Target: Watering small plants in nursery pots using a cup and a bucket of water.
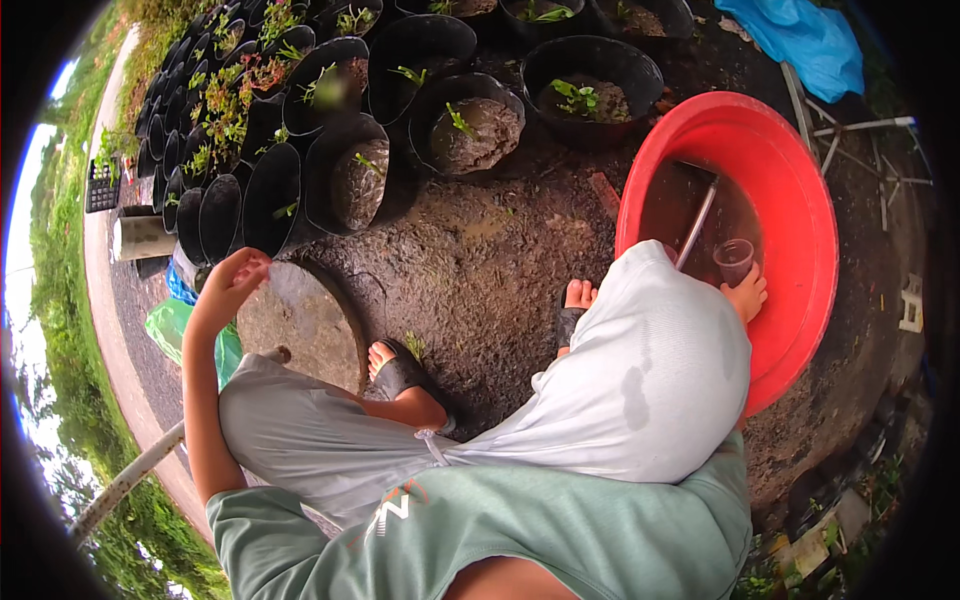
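Note:
At the right, my right hand grips a clear plastic cup inside a large red plastic tub. Murky brown water lies in the tub's bottom. A tool with a metal handle and a dark head leans in it, its lower end hidden by my knee. My left hand is raised at the left, fingers loosely bent, with nothing visible in it. Close by it are a round concrete slab and a black plant pot holding a small green seedling.
Many black pots stand in rows ahead, several with seedlings in wet soil, such as this nearest pot. Muddy ground lies between my feet. A green plastic bag is at left; a metal frame with a blue sheet stands right.

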Demonstrator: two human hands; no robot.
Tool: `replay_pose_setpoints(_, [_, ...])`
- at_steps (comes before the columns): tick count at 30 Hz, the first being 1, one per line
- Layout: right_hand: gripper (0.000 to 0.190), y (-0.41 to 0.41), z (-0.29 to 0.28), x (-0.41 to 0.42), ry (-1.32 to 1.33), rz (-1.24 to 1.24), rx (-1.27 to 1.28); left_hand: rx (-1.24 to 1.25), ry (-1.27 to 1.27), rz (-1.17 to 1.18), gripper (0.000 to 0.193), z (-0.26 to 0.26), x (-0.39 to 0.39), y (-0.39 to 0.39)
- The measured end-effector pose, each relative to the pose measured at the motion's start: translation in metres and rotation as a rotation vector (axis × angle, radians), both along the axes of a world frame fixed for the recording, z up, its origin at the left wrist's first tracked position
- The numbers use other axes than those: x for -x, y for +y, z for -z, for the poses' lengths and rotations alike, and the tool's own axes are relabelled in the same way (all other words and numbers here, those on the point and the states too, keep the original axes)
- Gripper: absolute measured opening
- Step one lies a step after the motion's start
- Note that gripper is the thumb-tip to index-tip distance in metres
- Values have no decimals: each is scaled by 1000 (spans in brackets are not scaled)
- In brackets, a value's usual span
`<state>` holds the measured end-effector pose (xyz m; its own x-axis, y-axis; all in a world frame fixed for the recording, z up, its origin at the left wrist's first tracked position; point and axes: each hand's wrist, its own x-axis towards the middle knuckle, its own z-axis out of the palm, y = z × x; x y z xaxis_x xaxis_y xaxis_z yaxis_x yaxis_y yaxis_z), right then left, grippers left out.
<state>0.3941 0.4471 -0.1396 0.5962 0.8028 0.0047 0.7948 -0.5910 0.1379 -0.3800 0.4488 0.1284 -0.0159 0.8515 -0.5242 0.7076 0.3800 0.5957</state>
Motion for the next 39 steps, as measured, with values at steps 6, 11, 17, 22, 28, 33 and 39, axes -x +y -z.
replay_pose_setpoints(6, [82, -20, -4, 25, 46, -27, -38, 140, -409, 179, 29, 25, -110, 61])
replay_pose_setpoints(11, [80, -35, -10, 30, 129, -40, -149, 217, -434, 446, 44, 115, -284, 104])
replay_pose_setpoints(17, [82, -30, 3, 6, 332, 107, -114, 322, -1066, 66, 49, 164, -388, 95])
replay_pose_setpoints(22, [75, -35, 5, -56, 827, 303, 182, 396, -1103, 366, 42, 142, -392, 102])
replay_pose_setpoints(28, [63, -51, -11, -87, 749, 386, 514, 598, -1374, 514, 40, 106, -427, 106])
replay_pose_setpoints(33, [84, -1, -13, -84, 237, 255, 213, 621, -1334, 556, 39, 102, -428, 103])
replay_pose_setpoints(39, [89, 92, -5, -99, 164, 228, 261, 543, -1315, 573, 40, 98, -438, 99])
